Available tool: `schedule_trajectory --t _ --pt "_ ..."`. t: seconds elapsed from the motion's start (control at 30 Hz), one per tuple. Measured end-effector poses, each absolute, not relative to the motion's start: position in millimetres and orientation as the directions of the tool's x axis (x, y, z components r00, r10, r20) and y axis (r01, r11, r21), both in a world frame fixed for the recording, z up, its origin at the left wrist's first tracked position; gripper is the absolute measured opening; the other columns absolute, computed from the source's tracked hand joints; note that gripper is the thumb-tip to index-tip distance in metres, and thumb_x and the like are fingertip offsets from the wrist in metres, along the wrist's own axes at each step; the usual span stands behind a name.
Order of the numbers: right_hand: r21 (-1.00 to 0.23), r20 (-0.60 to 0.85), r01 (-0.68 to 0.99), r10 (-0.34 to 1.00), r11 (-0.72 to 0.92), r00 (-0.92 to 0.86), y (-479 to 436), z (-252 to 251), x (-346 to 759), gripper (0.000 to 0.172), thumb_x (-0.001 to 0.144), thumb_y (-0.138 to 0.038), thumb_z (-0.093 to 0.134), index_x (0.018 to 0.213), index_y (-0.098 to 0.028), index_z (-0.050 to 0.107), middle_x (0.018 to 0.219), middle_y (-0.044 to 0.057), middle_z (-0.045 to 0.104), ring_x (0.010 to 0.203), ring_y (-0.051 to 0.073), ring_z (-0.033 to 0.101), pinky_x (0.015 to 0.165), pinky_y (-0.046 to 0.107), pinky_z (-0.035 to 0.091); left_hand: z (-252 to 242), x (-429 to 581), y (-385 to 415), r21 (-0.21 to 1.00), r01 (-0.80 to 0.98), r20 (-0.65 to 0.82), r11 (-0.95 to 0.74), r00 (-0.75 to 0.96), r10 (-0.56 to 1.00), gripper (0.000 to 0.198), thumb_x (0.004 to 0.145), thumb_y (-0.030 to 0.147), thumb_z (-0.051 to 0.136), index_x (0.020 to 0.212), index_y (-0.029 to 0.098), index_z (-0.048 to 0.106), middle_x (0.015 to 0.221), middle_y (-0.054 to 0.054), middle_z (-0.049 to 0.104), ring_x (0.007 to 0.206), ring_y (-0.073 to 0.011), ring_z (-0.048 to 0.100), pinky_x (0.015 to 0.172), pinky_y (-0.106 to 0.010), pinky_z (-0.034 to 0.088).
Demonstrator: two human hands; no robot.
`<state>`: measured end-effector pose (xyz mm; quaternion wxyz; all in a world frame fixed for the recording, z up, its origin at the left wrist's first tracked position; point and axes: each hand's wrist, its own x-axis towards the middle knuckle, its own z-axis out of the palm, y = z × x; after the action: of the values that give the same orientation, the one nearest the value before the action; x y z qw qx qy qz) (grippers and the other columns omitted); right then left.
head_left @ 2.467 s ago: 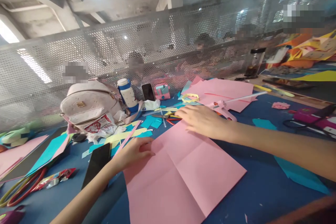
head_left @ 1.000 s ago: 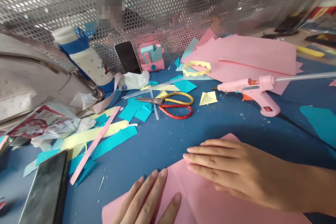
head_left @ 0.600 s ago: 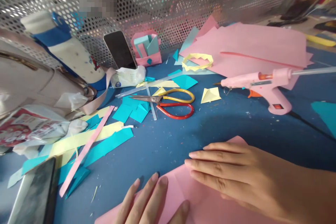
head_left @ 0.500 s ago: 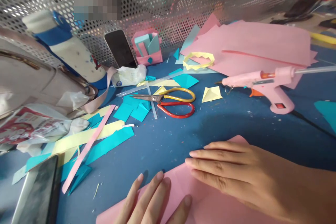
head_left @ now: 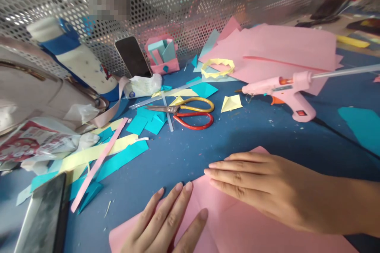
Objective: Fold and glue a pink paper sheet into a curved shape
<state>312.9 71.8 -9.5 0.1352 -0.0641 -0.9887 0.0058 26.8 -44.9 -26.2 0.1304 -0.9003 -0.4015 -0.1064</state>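
Note:
A sheet of pink paper (head_left: 237, 225) with crease lines lies at the front of the blue table, its lower part cut off by the frame. My left hand (head_left: 166, 221) rests on its left part, fingers spread, with the fingertips near the far edge. Flat across the far right part of the sheet lies my right hand (head_left: 261, 189), fingers stretched out to the left and close together. A corner of the paper shows beyond the right hand. Neither hand grips anything.
Scissors (head_left: 190, 111) with one yellow and one red handle lie beyond the hands. A pink glue gun (head_left: 285, 91) stands to the right before stacked pink sheets (head_left: 285, 43). Paper scraps, a phone (head_left: 41, 217), a bottle (head_left: 80, 59) and a bag (head_left: 38, 95) fill the left.
The view has shifted slightly to the right, so most things sit a little further left. Both hands stay flat on the pink paper, with more of the left hand showing.

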Motion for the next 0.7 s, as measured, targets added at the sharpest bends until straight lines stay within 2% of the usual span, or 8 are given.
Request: schedule_trajectory --t 0.13,0.23,0.4,0.53,0.7 --pt "-0.033 0.287 0.124 0.128 0.992 -0.949 73 -11 312 0.044 0.100 -0.014 0.032 0.139 -0.009 0.050 0.148 0.007 0.047 0.138 0.019 0.041 0.109 0.035 0.044 -23 19 -41 -0.134 0.710 0.240 -0.691 0.700 0.672 0.043 0.106 0.026 0.026 0.136 0.016 0.054 0.147 -0.007 0.050 0.140 -0.0202 0.040 0.122 -0.036 0.020" --pt "-0.044 0.281 0.128 0.135 0.991 -0.950 73 -10 311 0.044 0.099 -0.013 0.032 0.139 -0.009 0.050 0.147 0.007 0.048 0.137 0.018 0.042 0.109 0.035 0.043 -21 15 -39 -0.133 0.699 0.225 -0.702 0.711 0.666 0.043 0.106 0.033 0.028 0.141 0.020 0.051 0.146 -0.007 0.051 0.139 -0.0217 0.041 0.121 -0.038 0.021" --pt "-0.070 0.296 0.133 0.148 0.989 -0.944 73 -8 310 0.044 0.099 -0.013 0.032 0.138 -0.010 0.051 0.146 0.007 0.050 0.136 0.018 0.044 0.110 0.033 0.043 -17 15 -36 -0.240 0.639 0.225 -0.731 0.769 0.598 0.044 0.104 0.023 0.035 0.148 0.029 0.040 0.138 -0.009 0.058 0.133 -0.0219 0.049 0.119 -0.040 0.026" --pt "-0.071 0.276 0.130 0.144 0.989 -0.950 72 -9 310 0.045 0.098 -0.012 0.033 0.139 -0.009 0.050 0.147 0.008 0.048 0.136 0.019 0.044 0.109 0.036 0.043 -14 18 -36 -0.247 0.675 0.219 -0.695 0.738 0.638 0.049 0.103 0.016 0.038 0.148 0.034 0.037 0.139 -0.008 0.058 0.134 -0.0210 0.048 0.117 -0.040 0.029" --pt "-0.118 0.266 0.123 0.151 0.985 -0.952 75 -7 309 0.046 0.095 -0.012 0.035 0.139 -0.008 0.050 0.148 0.008 0.047 0.137 0.018 0.043 0.111 0.036 0.040 -14 17 -31 -0.268 0.575 0.240 -0.773 0.817 0.524 0.041 0.103 0.022 0.039 0.143 0.028 0.047 0.139 -0.007 0.057 0.134 -0.0244 0.049 0.121 -0.047 0.018"
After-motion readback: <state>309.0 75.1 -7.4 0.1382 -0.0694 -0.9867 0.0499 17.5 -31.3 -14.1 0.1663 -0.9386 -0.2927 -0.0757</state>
